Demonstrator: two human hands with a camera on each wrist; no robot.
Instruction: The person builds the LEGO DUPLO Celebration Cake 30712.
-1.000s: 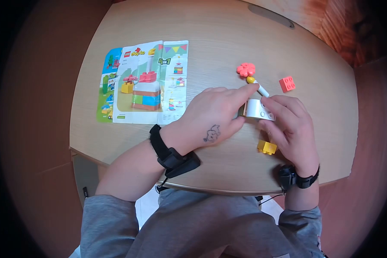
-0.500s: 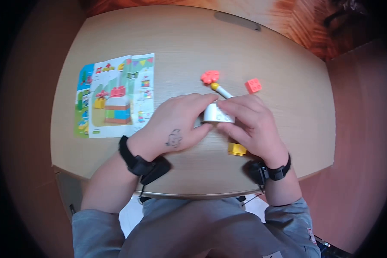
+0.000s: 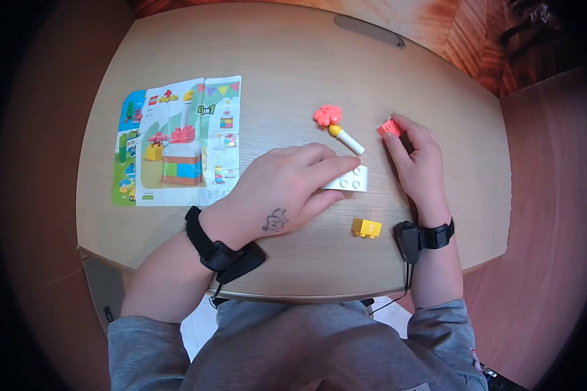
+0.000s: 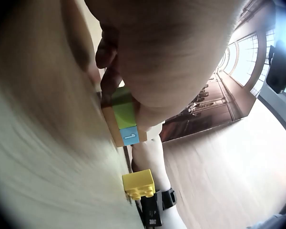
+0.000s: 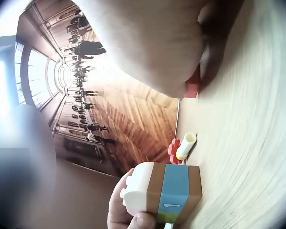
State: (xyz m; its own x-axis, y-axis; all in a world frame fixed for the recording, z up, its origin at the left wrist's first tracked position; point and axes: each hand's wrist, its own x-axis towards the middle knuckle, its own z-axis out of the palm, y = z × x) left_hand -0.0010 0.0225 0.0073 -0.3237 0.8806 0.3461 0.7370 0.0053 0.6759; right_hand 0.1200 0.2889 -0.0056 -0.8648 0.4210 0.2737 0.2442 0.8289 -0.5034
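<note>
My left hand (image 3: 287, 186) grips a small stack of toy bricks, with thumb and fingers on its left end. From above, mostly its white studded top brick (image 3: 355, 179) shows. Lower layers appear in the right wrist view: a blue brick (image 5: 174, 188) marked 1 between brown layers. A green brick (image 4: 123, 107) sits beside the blue one in the left wrist view. Farther right, my right hand (image 3: 424, 166) pinches a red brick (image 3: 386, 128) between thumb and fingers, low at the table. Fingers hide part of the red brick.
A white candle piece (image 3: 350, 142) with a yellow tip lies beyond the stack, beside a red flower piece (image 3: 327, 116). Nearer the body is a yellow brick (image 3: 366, 227) on its side. An instruction leaflet (image 3: 176, 143) lies flat on the left of the table (image 3: 280, 52).
My right hand has left the white-topped stack and moved away to the right, onto the red brick. The left hand keeps its hold on the stack. The head view has shifted.
</note>
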